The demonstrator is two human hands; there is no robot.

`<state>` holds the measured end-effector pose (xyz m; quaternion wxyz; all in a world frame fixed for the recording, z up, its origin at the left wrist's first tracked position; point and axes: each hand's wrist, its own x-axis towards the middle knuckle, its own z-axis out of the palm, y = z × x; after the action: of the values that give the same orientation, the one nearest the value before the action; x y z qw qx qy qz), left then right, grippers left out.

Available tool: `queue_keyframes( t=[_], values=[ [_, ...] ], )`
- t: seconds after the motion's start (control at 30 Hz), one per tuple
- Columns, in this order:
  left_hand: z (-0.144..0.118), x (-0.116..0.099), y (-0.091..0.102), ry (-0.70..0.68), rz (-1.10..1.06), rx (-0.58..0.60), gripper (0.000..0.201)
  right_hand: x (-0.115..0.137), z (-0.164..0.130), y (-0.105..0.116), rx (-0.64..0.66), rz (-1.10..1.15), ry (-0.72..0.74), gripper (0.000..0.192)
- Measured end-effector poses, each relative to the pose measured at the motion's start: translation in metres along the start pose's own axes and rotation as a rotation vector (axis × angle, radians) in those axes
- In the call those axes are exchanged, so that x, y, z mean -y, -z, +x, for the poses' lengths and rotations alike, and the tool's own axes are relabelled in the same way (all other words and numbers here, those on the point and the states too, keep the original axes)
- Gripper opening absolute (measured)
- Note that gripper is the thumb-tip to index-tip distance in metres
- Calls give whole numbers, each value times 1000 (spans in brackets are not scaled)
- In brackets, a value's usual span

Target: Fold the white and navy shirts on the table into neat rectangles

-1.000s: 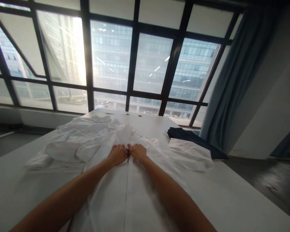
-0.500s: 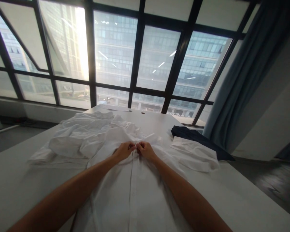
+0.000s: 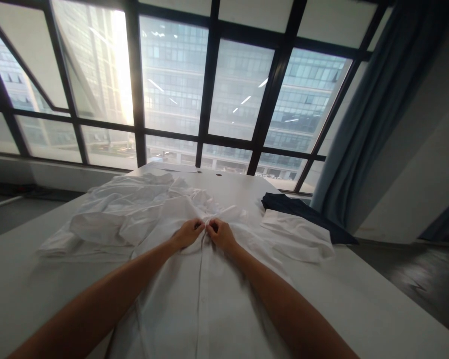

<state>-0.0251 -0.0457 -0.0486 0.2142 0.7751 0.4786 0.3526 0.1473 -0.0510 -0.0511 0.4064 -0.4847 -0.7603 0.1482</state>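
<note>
A white button-up shirt [image 3: 179, 304] lies front side up on the table, its button strip running down the middle towards me. High on that strip, close to the collar, my left hand [image 3: 188, 233] pinches the fabric between thumb and fingers. Right beside it, my right hand [image 3: 220, 234] grips the other side of the strip, thumb and forefinger closed. The fingertips of both hands almost meet. Whether a button sits between them is too small to make out. Crumpled cloth surrounds the collar area beyond the hands.
Rumpled white garments [image 3: 105, 214] are heaped on the left of the white table [image 3: 362, 299]. To the right lie a folded white garment [image 3: 299, 237] and a dark navy cloth [image 3: 284, 202]. Large windows [image 3: 174, 75] stand behind the table, with a blue curtain [image 3: 359, 144] at the right.
Both hands stay at the same spot on the strip, with small finger movements; the right hand's fingers are a little more curled. The whole view has shifted slightly.
</note>
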Motion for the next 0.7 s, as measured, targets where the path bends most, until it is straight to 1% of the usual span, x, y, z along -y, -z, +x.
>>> queue_keyframes(
  t=[0.1,0.27,0.37,0.47,0.53,0.63,0.7],
  values=[
    [-1,1,-2,0,65,-21,26,1,0,4,-6,-31,25,8],
    [-3,0,-5,-5,193,-68,20,4,1,6,2,-86,23,12],
    [-5,-3,-3,-22,156,-63,22,5,2,4,26,-6,28,15],
    [-6,-7,0,-59,112,-19,26,5,2,3,43,85,33,15],
    [-6,-10,2,-82,127,-3,26,4,2,4,51,124,40,15],
    [-6,-12,2,-91,142,-14,26,2,3,4,67,157,43,16],
    [-6,-12,2,-86,131,-26,25,1,4,4,66,145,16,15]
  ],
)
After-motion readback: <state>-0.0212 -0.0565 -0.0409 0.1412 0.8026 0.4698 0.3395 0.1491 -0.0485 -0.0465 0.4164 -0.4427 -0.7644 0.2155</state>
